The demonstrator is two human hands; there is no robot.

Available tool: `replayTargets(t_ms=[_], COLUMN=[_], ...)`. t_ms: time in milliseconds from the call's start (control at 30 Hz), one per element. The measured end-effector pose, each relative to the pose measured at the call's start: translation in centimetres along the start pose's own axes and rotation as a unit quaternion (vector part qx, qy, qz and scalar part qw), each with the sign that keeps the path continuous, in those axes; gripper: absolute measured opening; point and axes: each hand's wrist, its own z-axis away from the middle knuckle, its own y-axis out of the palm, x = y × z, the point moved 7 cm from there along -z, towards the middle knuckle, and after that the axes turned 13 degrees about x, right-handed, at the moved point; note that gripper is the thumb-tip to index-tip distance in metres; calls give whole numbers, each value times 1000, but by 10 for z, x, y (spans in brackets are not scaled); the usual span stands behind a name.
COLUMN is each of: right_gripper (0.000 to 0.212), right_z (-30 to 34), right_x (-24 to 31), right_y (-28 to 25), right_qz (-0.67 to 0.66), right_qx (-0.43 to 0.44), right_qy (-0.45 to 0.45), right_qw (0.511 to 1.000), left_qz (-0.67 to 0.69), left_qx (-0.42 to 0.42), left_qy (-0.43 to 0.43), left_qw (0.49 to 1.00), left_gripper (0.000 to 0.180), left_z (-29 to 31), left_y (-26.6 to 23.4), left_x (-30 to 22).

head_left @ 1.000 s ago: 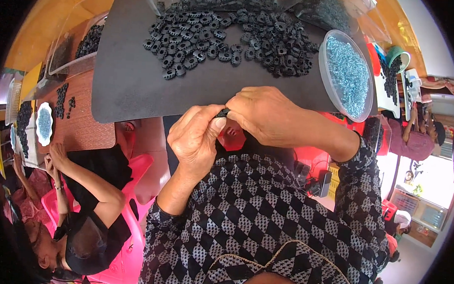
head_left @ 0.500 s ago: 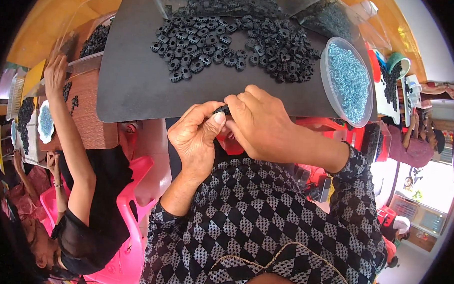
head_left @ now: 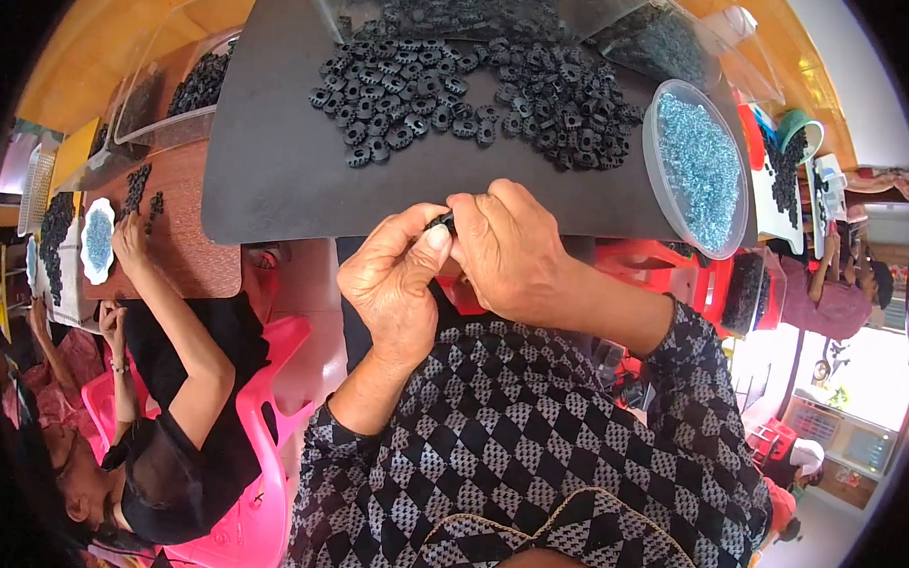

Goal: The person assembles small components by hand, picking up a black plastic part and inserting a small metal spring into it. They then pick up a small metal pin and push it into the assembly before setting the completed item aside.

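Note:
Just off the near edge of the dark table, my two hands meet around a small black plastic clip piece (head_left: 443,222). My left hand (head_left: 394,282) pinches it between thumb and forefinger. My right hand (head_left: 511,248) is closed on its other side, fingers curled, and covers most of it. Beyond my hands lie two adjoining heaps of like black clip pieces, a left heap (head_left: 396,92) and a right heap (head_left: 566,108), toothed and with holes. To the right, a round clear plastic bowl (head_left: 654,181) holds many tiny shiny light-blue pieces, too small to make out singly.
At the far edge stand a clear bin (head_left: 454,14) of black pieces and a clear bag (head_left: 658,41). On the left, a co-worker's hand (head_left: 129,241) is near a white dish (head_left: 96,256) on a brown table (head_left: 192,215). A pink chair (head_left: 259,427) stands beside me.
The co-worker's arm on the left has come down from the clear bin to the brown table by the white dish. My hands keep hold of the clip piece, with my right wrist slightly turned.

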Motion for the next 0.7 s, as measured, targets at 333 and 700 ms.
replayTargets(t_ms=[333, 700], right_gripper=[36, 29], right_z=[0, 5], right_x=[-6, -16], right_y=[-5, -7], right_qz=[-29, -62], right_qx=[-10, 36], right_qy=[15, 51], right_qw=[999, 996], left_qz=[-46, 52], left_qx=[37, 102], left_qy=[1, -88], left_qw=[998, 989], left_gripper=[17, 19], left_z=[-4, -10], left_y=[3, 9], left_x=[-4, 1])
